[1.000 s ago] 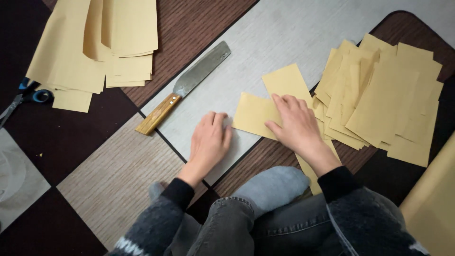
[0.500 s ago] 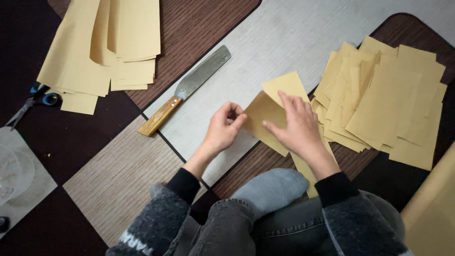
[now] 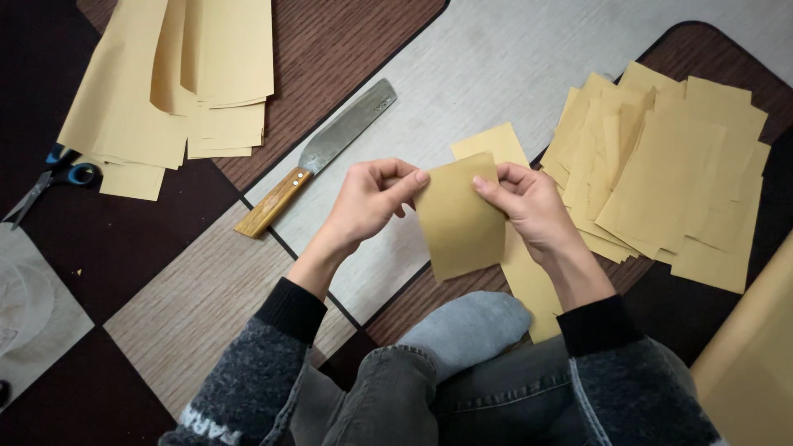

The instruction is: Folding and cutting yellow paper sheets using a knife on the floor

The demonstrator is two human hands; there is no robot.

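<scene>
The left hand (image 3: 372, 198) and right hand (image 3: 529, 206) each pinch a top corner of a folded tan paper sheet (image 3: 459, 216), lifted off the floor (image 3: 165, 297) above a knee. Held only by fingertips, it could slip or crease crooked. The knife (image 3: 318, 157) lies just left of the sheet, blade bare, a likely hazard for a careless reach. Right of the sheet a fanned paper stack (image 3: 669, 173) crowds in; open floor remains beyond the sheet

Two hands (image 3: 372, 202), one knife (image 3: 318, 157), one pair of scissors (image 3: 49, 177), two stacks of paper sheets (image 3: 669, 173)
</scene>
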